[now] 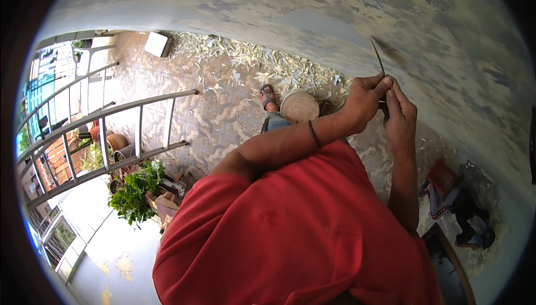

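Observation:
A scraper (378, 55) with a thin blade, seen edge-on, points up toward the mottled grey and yellowish wall (424, 9). Its tip is at or very near the surface, where a dark shadow falls; whether it touches, I cannot tell. My left hand (365, 97) is closed around the base of the blade, thumb on top. Just beside it, my right hand (401, 111) closes on the lower part, where a bit of dark handle shows between the two hands. Most of the handle is hidden by my fingers.
Pale peeled flakes (251, 54) litter the tiled floor along the wall. A round bucket (300, 107) stands by my foot (269, 97). On the left lies or leans a metal ladder (106, 115), near potted plants (137, 190). Dark and red cloth items (463, 210) lie at right.

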`<action>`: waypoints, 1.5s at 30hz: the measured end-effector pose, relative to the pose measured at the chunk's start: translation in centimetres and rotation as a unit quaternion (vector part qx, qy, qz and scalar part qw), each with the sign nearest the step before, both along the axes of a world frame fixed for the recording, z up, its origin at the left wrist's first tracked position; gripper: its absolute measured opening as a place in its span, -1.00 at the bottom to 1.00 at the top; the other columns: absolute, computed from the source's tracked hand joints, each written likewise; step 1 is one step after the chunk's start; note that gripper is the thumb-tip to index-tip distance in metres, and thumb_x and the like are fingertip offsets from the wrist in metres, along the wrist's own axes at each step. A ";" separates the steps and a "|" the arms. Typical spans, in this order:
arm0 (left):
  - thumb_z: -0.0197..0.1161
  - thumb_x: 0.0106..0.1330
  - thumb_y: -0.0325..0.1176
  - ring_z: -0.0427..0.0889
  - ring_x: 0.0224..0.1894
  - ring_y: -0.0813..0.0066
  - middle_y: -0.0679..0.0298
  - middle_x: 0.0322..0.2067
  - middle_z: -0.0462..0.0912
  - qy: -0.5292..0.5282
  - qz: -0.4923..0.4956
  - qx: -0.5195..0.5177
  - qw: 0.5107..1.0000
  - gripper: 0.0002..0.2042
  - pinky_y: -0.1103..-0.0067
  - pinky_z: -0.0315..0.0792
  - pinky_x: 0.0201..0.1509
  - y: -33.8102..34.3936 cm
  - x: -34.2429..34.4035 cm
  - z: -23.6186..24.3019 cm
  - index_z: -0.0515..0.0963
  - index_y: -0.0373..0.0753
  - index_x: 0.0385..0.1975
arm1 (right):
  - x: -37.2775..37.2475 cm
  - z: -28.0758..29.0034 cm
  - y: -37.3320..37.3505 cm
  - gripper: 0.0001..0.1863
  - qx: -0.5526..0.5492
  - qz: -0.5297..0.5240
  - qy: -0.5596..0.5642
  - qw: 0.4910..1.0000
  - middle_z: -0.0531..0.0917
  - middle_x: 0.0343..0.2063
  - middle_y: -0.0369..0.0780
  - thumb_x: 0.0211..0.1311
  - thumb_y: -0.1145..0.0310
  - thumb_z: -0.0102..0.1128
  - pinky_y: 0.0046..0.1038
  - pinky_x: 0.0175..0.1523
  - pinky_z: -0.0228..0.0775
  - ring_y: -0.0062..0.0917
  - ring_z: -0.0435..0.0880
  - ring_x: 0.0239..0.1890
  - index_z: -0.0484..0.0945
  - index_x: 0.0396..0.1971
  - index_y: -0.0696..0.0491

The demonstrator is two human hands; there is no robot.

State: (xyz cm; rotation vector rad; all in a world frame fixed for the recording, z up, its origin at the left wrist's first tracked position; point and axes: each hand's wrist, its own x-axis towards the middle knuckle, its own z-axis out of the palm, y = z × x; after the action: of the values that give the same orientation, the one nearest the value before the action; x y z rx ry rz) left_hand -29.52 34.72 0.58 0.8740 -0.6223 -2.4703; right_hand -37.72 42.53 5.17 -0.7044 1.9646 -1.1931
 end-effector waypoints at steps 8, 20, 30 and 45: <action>0.21 0.59 -0.30 0.60 -0.38 0.63 0.29 -0.37 0.72 0.019 0.074 0.005 0.997 -0.72 0.56 0.56 -0.34 1.2 -2.3 -0.3 0.69 -0.45 -0.13 | -2.5 -0.8 0.1 -0.60 -0.004 0.023 0.040 0.999 0.73 -0.25 -0.21 0.60 0.35 0.02 -0.48 -0.05 0.52 -0.65 0.64 -0.21 0.56 0.28 0.21; 0.17 0.60 -0.32 0.72 -0.30 0.46 0.17 -0.25 0.76 -0.004 0.077 0.003 0.997 -0.72 0.51 0.63 -0.22 2.7 -3.1 0.1 0.66 -0.45 -0.01 | -3.5 -0.6 1.1 -0.58 -0.004 0.019 0.007 1.000 0.77 -0.11 -0.14 0.61 0.30 0.02 -0.50 0.03 0.53 -0.58 0.69 -0.13 0.58 0.25 0.24; 0.16 0.61 -0.27 0.72 -0.23 0.47 0.21 -0.23 0.74 -0.002 0.067 0.011 0.998 -0.70 0.50 0.66 -0.11 1.6 -1.0 -2.6 0.66 -0.42 0.01 | -1.9 -2.6 -0.1 -0.57 0.011 0.086 0.054 0.995 0.72 -0.33 -0.10 0.61 0.29 -0.05 -0.50 -0.15 0.48 -0.60 0.60 -0.33 0.53 0.28 0.21; 0.21 0.58 -0.30 0.71 -0.28 0.54 0.22 -0.27 0.77 0.008 0.080 -0.044 0.996 -0.73 0.54 0.64 -0.21 2.0 -2.9 -2.5 0.71 -0.41 -0.04 | -3.3 -1.1 1.4 -0.60 0.000 0.055 0.021 0.998 0.65 -0.30 -0.29 0.65 0.32 -0.07 -0.55 -0.14 0.43 -0.70 0.53 -0.28 0.55 0.25 0.25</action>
State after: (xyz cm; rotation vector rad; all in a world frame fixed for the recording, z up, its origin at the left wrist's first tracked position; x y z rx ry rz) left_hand -32.46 36.76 -1.88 0.8340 -0.6264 -2.2877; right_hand -41.04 43.89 4.07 -0.8325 1.9333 -1.1191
